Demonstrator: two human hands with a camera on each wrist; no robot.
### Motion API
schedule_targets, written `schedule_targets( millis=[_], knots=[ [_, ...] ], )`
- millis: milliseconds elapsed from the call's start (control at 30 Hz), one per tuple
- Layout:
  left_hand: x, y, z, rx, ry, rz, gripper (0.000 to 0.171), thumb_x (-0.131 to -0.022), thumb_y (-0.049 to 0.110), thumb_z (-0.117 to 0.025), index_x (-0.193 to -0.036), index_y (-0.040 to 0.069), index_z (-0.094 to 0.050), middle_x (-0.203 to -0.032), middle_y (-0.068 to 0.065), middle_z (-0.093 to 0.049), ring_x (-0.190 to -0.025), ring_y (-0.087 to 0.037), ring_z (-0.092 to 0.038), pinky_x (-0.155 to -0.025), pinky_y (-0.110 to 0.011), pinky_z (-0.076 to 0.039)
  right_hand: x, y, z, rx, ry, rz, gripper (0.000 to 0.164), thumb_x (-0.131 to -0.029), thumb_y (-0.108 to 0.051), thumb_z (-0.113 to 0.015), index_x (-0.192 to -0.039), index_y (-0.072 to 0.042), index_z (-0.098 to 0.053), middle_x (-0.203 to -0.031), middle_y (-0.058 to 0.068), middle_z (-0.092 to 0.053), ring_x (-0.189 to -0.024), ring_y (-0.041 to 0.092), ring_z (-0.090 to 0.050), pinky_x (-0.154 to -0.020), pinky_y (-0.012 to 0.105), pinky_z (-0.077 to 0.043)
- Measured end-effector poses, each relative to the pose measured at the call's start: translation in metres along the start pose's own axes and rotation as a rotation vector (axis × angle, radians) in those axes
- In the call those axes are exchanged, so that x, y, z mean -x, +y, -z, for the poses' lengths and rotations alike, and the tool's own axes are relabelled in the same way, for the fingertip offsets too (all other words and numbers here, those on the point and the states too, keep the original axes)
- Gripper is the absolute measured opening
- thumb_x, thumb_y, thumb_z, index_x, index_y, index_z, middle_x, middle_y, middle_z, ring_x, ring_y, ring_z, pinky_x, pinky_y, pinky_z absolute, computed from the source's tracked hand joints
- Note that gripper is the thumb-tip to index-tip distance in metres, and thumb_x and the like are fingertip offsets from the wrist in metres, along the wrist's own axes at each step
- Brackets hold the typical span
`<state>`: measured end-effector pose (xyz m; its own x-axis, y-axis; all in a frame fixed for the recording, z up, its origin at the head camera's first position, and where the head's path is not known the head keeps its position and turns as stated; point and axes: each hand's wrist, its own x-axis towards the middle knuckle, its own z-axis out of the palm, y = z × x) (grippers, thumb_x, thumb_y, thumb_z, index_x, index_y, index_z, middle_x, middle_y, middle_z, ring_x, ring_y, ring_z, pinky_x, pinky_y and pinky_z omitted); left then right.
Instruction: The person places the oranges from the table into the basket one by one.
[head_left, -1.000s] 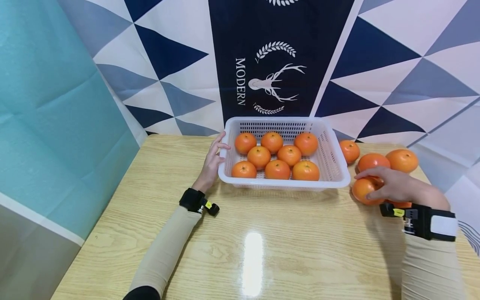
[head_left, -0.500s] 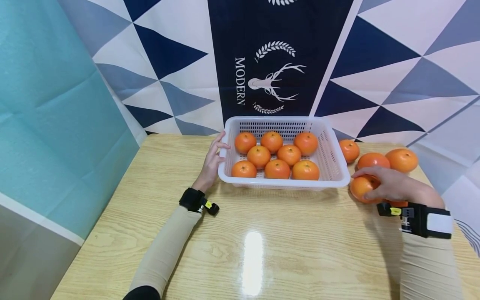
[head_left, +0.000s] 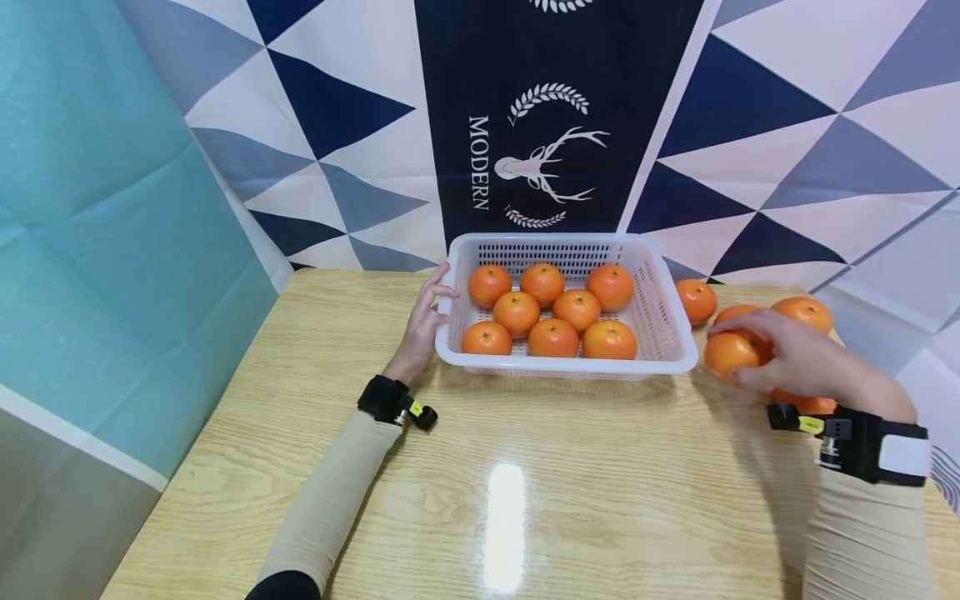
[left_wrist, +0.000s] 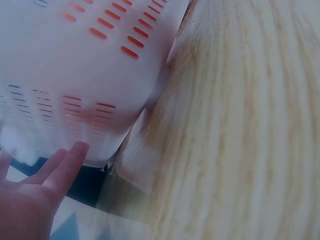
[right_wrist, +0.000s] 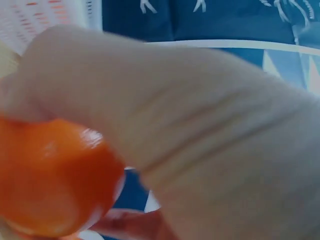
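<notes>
My right hand (head_left: 810, 358) grips an orange (head_left: 731, 354) at the right of the table, thumb on the near side and fingers over its top. The same orange (right_wrist: 55, 180) fills the lower left of the right wrist view, beneath the curved hand. A white plastic basket (head_left: 555, 367) stands against the back wall with several oranges inside. At its left end my left hand (head_left: 420, 337) touches the rim with extended fingers. In the left wrist view, the fingers (left_wrist: 70, 167) lie nearly straight against the slotted basket wall (left_wrist: 65, 80).
Beside the basket's right end lies a loose orange (head_left: 697, 302). More oranges surround the right hand: one behind it (head_left: 804, 312), one partly hidden below it (head_left: 806, 404). A patterned cloth (head_left: 360, 192) hangs right behind the wooden table (head_left: 600, 483).
The right hand, holding the orange, has shifted slightly left, then up and back right; the orange now overlaps the one behind it. The left hand and basket have stayed put.
</notes>
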<state>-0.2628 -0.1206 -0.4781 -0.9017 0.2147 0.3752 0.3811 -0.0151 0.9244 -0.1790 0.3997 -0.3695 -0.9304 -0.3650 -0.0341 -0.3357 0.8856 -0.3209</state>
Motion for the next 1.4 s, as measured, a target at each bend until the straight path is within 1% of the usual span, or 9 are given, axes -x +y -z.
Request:
schedule_targets(
  millis=[133, 433, 633, 767, 900, 1100, 1267, 1333, 1400],
  knots=[
    [-0.001, -0.004, 0.000, 0.018, -0.012, -0.004, 0.041, -0.095, 0.014, -0.043, -0.127, -0.007, -0.055, -0.190, -0.016, -0.017, -0.174, -0.047, -0.023, -0.131, -0.073, -0.039, 0.003, -0.006, 0.004, -0.001, 0.042, -0.003, 0.061, -0.087, -0.012, -0.092, -0.143, -0.007, -0.068, -0.137, 0.029, -0.069, -0.105, 0.033, -0.064, -0.078, 0.036, -0.050],
    [-0.015, -0.045, 0.003, -0.014, -0.039, -0.043, 0.034, -0.096, 0.017, -0.046, -0.123, 0.016, -0.067, -0.189, -0.009, -0.023, -0.172, -0.037, -0.029, -0.124, -0.051, -0.050, 0.009, -0.017, 0.003, 0.044, 0.126, 0.010, 0.063, -0.085, -0.010, -0.095, -0.142, -0.010, -0.070, -0.143, 0.030, -0.063, -0.104, 0.040, -0.066, -0.078, 0.035, -0.050],
    [-0.012, -0.028, -0.005, 0.049, -0.039, -0.054, 0.037, -0.094, 0.019, -0.044, -0.123, 0.005, -0.062, -0.190, -0.013, -0.021, -0.173, -0.045, -0.026, -0.129, -0.066, -0.044, 0.006, -0.021, 0.003, 0.048, 0.188, 0.034, 0.063, -0.084, -0.008, -0.094, -0.142, -0.011, -0.071, -0.143, 0.030, -0.062, -0.109, 0.045, -0.065, -0.078, 0.044, -0.053],
    [-0.011, -0.028, -0.004, 0.049, -0.024, -0.054, 0.035, -0.093, 0.018, -0.046, -0.122, 0.010, -0.064, -0.189, -0.013, -0.022, -0.169, -0.046, -0.034, -0.126, -0.061, -0.048, 0.001, -0.021, 0.010, 0.050, 0.247, 0.086, 0.062, -0.078, -0.004, -0.096, -0.136, -0.007, -0.074, -0.139, 0.030, -0.064, -0.109, 0.046, -0.064, -0.081, 0.035, -0.051],
    [-0.009, -0.025, -0.003, 0.038, -0.011, -0.041, 0.035, -0.093, 0.018, -0.046, -0.121, 0.008, -0.064, -0.189, -0.014, -0.023, -0.167, -0.050, -0.036, -0.124, -0.061, -0.050, -0.007, -0.030, 0.029, 0.058, 0.202, 0.038, 0.061, -0.083, -0.005, -0.094, -0.139, -0.005, -0.072, -0.143, 0.031, -0.060, -0.111, 0.048, -0.063, -0.080, 0.029, -0.050],
    [-0.005, -0.010, -0.006, 0.026, 0.016, 0.008, 0.039, -0.091, 0.012, -0.043, -0.123, -0.005, -0.058, -0.189, -0.015, -0.022, -0.169, -0.050, -0.034, -0.126, -0.067, -0.046, -0.022, -0.056, 0.058, 0.107, 0.135, -0.044, 0.065, -0.091, -0.006, -0.087, -0.151, -0.007, -0.064, -0.152, 0.030, -0.054, -0.117, 0.050, -0.059, -0.088, 0.059, -0.056],
    [-0.008, -0.030, 0.003, 0.050, 0.007, -0.002, 0.038, -0.092, 0.013, -0.046, -0.123, 0.001, -0.062, -0.189, -0.012, -0.023, -0.168, -0.050, -0.037, -0.127, -0.063, -0.047, -0.043, -0.074, 0.068, 0.100, 0.102, -0.035, 0.066, -0.094, -0.010, -0.085, -0.156, -0.010, -0.061, -0.162, 0.030, -0.048, -0.127, 0.052, -0.054, -0.100, 0.073, -0.052],
    [-0.011, -0.048, 0.009, 0.069, -0.010, -0.030, 0.034, -0.093, 0.017, -0.049, -0.122, 0.010, -0.066, -0.189, -0.010, -0.025, -0.167, -0.048, -0.038, -0.126, -0.059, -0.049, -0.054, -0.080, 0.068, 0.110, 0.095, -0.010, 0.066, -0.094, -0.013, -0.085, -0.156, -0.013, -0.062, -0.164, 0.029, -0.048, -0.126, 0.051, -0.056, -0.098, 0.070, -0.054],
    [-0.009, -0.047, 0.009, 0.071, -0.011, -0.046, 0.035, -0.093, 0.018, -0.049, -0.122, 0.009, -0.065, -0.189, -0.013, -0.024, -0.168, -0.049, -0.037, -0.126, -0.061, -0.048, -0.065, -0.086, 0.066, 0.115, 0.089, 0.016, 0.066, -0.094, -0.015, -0.085, -0.156, -0.015, -0.062, -0.163, 0.028, -0.049, -0.124, 0.050, -0.059, -0.098, 0.068, -0.055]
  ],
)
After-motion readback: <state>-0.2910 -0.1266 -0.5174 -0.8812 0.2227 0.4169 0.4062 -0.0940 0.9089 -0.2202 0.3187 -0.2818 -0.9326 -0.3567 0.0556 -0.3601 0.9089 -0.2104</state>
